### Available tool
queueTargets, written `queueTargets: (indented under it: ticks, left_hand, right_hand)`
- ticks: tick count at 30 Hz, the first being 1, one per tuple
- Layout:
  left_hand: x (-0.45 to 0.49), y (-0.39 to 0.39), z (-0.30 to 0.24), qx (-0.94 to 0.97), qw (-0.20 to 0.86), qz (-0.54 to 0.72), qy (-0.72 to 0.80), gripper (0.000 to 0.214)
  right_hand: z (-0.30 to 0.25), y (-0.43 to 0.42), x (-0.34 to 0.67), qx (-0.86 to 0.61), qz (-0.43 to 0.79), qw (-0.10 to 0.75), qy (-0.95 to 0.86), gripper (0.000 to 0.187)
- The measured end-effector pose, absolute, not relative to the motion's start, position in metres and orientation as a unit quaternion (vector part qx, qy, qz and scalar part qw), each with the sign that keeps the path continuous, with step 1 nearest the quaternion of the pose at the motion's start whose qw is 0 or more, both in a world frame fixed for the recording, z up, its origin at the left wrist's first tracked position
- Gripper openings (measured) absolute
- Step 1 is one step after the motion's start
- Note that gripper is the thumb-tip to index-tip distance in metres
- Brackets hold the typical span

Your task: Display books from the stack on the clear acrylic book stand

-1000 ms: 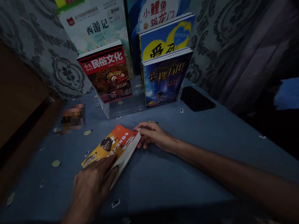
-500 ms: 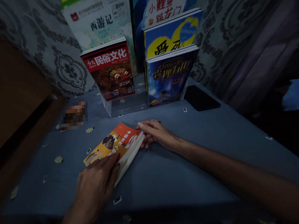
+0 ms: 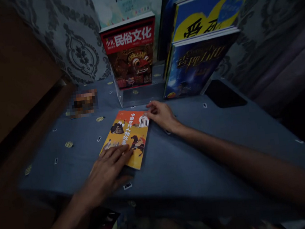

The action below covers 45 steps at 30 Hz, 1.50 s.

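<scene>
A closed paperback book (image 3: pixel 135 125) with an orange and yellow cover of drawn figures lies on the blue cloth. My left hand (image 3: pixel 111 167) rests flat across its lower left part, fingers stretched over the cover, hiding that corner. At the upper right corner of the book is my right hand (image 3: pixel 164 117). Its thumb touches the book's edge, while the index finger is held apart from the thumb, beyond the edge; the other fingers are loosely curled and partly hidden.
A clear acrylic stand (image 3: pixel 142 95) behind the book holds a red book (image 3: pixel 133 58), a dark blue book (image 3: pixel 191 66) and several others. A black phone (image 3: pixel 225 93) lies to the right. A blurred-out item (image 3: pixel 83 103) lies at left. The table's front edge (image 3: pixel 161 196) runs close to me.
The book's cover and pages, tilted up on the right side before, now lie flat. My left hand is flatter on the cover. The view has shifted, so the stand appears higher and farther right.
</scene>
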<state>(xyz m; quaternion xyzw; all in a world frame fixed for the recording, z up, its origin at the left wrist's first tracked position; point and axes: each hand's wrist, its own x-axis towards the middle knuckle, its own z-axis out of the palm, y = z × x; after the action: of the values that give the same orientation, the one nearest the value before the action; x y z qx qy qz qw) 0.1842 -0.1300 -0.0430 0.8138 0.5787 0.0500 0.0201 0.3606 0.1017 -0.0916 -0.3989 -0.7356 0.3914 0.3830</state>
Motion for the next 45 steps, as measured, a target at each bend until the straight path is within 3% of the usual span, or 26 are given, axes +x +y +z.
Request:
queueTargets:
  ticks: [7,12,17,23,29,35,40,45]
  left_hand:
    - [0.183,-0.128,-0.049,0.828,-0.017,0.066,0.556,0.038]
    - [0.181,-0.125,-0.042,0.828,0.02,0.074,0.555,0.035]
    - [0.168,-0.095,-0.041,0.741,0.048,0.138,0.656,0.038]
    - [0.161,-0.059,-0.046,0.682,0.065,0.114,0.72,0.033]
    - [0.16,-0.046,-0.063,0.69,0.027,0.123,0.713,0.037]
    - [0.152,-0.021,-0.056,0.723,0.02,0.024,0.69,0.045]
    - [0.19,-0.018,-0.031,0.739,-0.077,-0.018,0.669,0.03]
    - [0.247,-0.027,-0.029,0.758,-0.067,-0.017,0.648,0.027]
  right_hand:
    - [-0.094,0.066,0.374,-0.332,0.141,0.352,-0.863,0.016]
    - [-0.09,0.024,0.381,-0.263,0.097,0.333,-0.901,0.019]
    - [-0.085,0.0,0.379,-0.273,0.118,0.289,-0.91,0.031]
    - [-0.085,-0.001,0.381,-0.336,0.178,0.237,-0.894,0.05]
    - [-0.09,0.024,0.385,-0.317,0.212,0.279,-0.881,0.039]
    - [-0.08,0.064,0.393,-0.333,0.247,0.292,-0.862,0.026]
    - [-0.083,0.073,0.404,-0.332,0.324,0.339,-0.818,0.026]
    - [-0.093,0.077,0.413,-0.328,0.402,0.407,-0.752,0.025]
